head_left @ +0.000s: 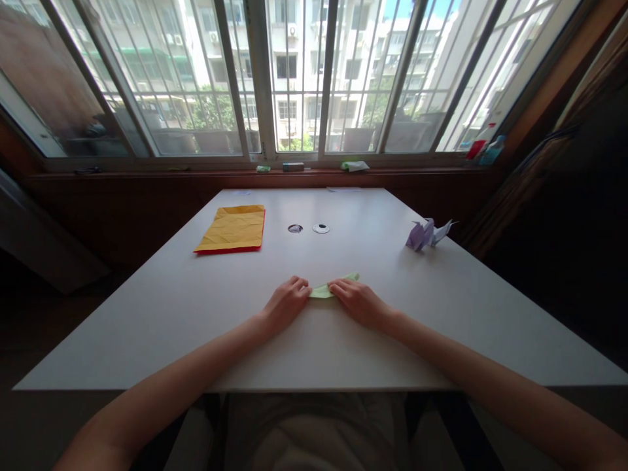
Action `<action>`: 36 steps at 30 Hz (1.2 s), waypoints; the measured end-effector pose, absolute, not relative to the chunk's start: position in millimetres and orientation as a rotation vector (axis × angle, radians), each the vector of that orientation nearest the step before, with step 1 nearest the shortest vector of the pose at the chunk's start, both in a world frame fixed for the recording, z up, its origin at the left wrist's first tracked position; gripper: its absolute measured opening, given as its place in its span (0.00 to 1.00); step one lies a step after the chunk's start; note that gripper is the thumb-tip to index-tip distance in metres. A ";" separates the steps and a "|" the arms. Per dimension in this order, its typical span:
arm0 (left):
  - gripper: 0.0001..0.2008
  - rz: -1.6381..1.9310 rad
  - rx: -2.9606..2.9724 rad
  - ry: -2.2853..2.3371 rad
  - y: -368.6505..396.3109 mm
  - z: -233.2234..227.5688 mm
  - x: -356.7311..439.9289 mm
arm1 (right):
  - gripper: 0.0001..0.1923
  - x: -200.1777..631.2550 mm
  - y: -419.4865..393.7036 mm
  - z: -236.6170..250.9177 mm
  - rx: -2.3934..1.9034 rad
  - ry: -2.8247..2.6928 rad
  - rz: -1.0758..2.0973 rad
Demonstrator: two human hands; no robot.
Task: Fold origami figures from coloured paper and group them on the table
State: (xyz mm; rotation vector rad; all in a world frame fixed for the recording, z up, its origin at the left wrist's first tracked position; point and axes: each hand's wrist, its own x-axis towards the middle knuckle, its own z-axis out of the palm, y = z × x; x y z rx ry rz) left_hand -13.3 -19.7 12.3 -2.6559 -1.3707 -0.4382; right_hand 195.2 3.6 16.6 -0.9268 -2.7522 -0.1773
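Left hand: palm down on white desk, fingertips pressing left end of green folded paper; grip flat, nothing enclosed. Right hand: same, fingers flat on paper's right part. Paper lies near desk's front middle, between hands. Farther right: purple and white origami figures. Farther left: yellow paper stack, red edge. Desk middle: two round holes. Beyond: window sill, barred window.
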 end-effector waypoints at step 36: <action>0.23 -0.368 -2.841 -1.286 -30.2 11.1 -27.7 | 0.26 175.3 -2.5 3.6 -0.876 -2.681 0.162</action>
